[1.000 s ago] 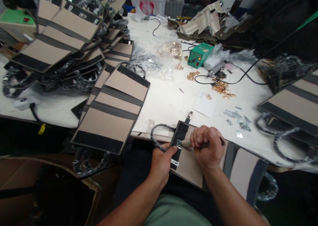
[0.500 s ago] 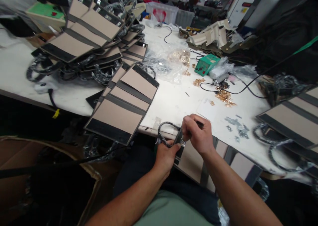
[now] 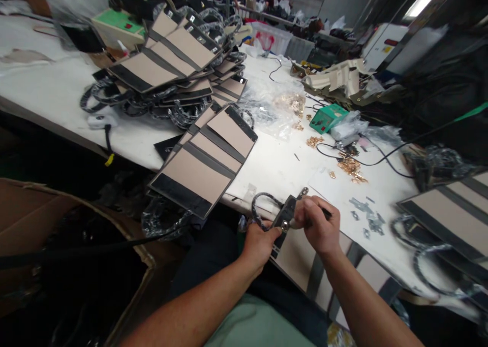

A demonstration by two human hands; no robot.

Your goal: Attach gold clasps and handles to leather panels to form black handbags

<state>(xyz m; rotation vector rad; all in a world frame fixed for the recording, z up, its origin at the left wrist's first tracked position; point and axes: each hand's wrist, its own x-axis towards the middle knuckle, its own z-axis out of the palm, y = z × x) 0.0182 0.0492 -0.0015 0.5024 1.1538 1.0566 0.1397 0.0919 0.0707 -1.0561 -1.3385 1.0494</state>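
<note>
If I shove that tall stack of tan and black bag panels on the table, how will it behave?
The stack of bag panels would probably slide apart, not move as one: the panels lie fanned and overlapping. Each panel looks flat and fairly stiff. The wrapped handles tangled beneath would likely snag and drag across the table.

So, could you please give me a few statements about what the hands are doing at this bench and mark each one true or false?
1. The left hand holds the black strap piece with the metal clasp. True.
2. The right hand rests flat and empty on the table. False: its fingers are closed around a thin dark tool at the clasp.
3. A stack of tan panels with black stripes lies to the left of the hands. True.
4. The green box sits right beside the left hand. False: it stands far back on the white table, among cables.
5. Gold metal fittings lie loose on the table. True.
</note>
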